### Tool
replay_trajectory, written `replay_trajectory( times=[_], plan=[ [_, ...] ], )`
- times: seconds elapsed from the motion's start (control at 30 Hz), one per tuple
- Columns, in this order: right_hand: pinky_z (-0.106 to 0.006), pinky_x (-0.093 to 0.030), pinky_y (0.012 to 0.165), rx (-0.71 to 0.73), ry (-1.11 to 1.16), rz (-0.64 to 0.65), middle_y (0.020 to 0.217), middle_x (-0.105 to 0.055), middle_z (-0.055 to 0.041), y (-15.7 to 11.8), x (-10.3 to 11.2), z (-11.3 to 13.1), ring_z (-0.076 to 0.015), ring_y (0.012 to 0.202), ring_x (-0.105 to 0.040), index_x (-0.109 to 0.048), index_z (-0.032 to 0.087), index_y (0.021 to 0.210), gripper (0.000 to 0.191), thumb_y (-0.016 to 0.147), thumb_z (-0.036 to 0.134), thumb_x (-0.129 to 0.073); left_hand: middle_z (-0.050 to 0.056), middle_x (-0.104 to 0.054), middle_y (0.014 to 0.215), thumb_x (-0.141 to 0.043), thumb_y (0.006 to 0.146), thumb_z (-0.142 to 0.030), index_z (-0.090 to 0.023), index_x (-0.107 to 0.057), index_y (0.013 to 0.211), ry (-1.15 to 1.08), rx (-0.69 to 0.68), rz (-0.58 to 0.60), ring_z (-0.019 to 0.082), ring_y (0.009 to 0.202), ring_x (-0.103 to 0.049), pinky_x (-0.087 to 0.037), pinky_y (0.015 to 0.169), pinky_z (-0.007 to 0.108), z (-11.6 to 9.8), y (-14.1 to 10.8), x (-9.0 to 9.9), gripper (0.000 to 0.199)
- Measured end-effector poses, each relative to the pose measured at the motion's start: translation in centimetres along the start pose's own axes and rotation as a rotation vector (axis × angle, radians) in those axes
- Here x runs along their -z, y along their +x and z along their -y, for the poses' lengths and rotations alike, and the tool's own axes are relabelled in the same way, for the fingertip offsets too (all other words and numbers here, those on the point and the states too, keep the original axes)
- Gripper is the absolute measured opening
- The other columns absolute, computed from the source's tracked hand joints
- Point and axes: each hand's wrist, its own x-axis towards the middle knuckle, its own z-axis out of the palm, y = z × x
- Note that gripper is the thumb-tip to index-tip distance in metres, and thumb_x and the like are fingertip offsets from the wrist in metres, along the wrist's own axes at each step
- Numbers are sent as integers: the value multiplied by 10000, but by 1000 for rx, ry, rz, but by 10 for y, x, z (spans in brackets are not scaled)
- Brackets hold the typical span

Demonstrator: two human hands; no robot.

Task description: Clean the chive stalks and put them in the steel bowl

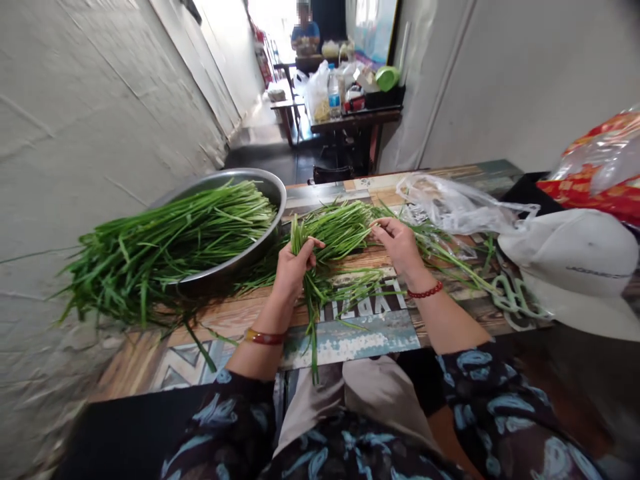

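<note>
So the left hand (296,265) is closed round a small bunch of green stalks (299,235), pale ends up, leaves hanging down toward the near edge of the table (350,340). Right hand (397,243) has its fingertips pinched narrow at the right end of a loose pile of greens (345,227), which lies around the middle of the table, can't tell if it's actually gripping one. Big metal bowl (277,193) sits at the table's left side, heaped with more greens (175,233) spilling over the rim. Clear plastic bag (450,203), green-handled scissors (515,299) and a white cap (575,260) are over toward the right end
</note>
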Motion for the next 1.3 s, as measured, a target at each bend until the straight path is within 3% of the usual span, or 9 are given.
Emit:
replay_trajectory(
  times=[0.23,0.37,0.5,0.7,0.83,0.97,1.07,1.17,1.3],
  plan=[
    [-229,-347,566,257,-272,146,653,-549,42,12,-1,63,-81,588,-446,-712,152,906,209,814,333,-660,0,-628,639,-653,839,-368,-148,-736,882,64,-129,123,63,528,-457,-315,491,194,-56,5,-4,240],
    [-234,-369,575,421,-362,138,673,-572,33,12,-20,107,-83,596,-460,-707,162,877,153,834,290,-636,-2,-657,670,-643,842,-289,-143,-732,960,75,-161,208,60,531,-471,-348,521,198,-80,6,-18,207],
    [-246,-433,610,473,-394,155,719,-604,19,10,-36,130,-94,632,-511,-696,164,870,137,843,283,-635,17,-694,766,-670,833,-255,-134,-708,932,49,-192,340,51,558,-497,-366,525,187,-90,2,-24,161],
    [-331,-526,862,458,-201,297,1047,-646,-53,10,-50,122,-150,943,-628,-581,196,1240,427,931,486,-529,-7,-640,694,-656,871,-303,-153,-630,807,-194,-209,222,46,523,-480,-341,468,170,-97,-2,2,165],
    [-392,-503,981,424,-174,527,1167,-624,-93,-9,-79,109,-197,1062,-610,-456,187,1393,661,878,583,-577,2,-667,728,-646,884,-342,-167,-630,846,-329,-176,180,62,554,-536,-413,513,182,-104,-10,19,180],
    [-383,-524,914,373,-197,599,1035,-639,-71,-30,-115,95,-201,950,-610,-516,139,1303,631,829,530,-661,24,-712,789,-665,872,-373,-166,-639,870,-317,-164,115,76,583,-567,-459,566,209,-105,-19,30,208],
    [-285,-506,646,183,-140,702,756,-594,0,-41,-127,84,-136,661,-555,-569,147,1109,406,906,498,-547,32,-735,825,-682,853,-384,-166,-646,865,-278,-204,6,84,610,-581,-455,576,210,-101,-21,41,221],
    [-229,-377,513,97,-141,799,575,-456,59,-49,-120,77,-89,498,-409,-552,174,879,337,967,472,-421,41,-750,854,-685,846,-384,-171,-648,857,-291,-220,-92,96,651,-600,-462,603,216,-98,-22,52,217],
    [-251,-393,614,299,-407,760,658,-504,19,-58,-88,73,-105,596,-467,-564,168,867,332,1009,366,-339,49,-757,876,-686,846,-399,-181,-631,831,-353,-217,-174,124,696,-631,-488,636,246,-100,-26,65,225]
  ],
)
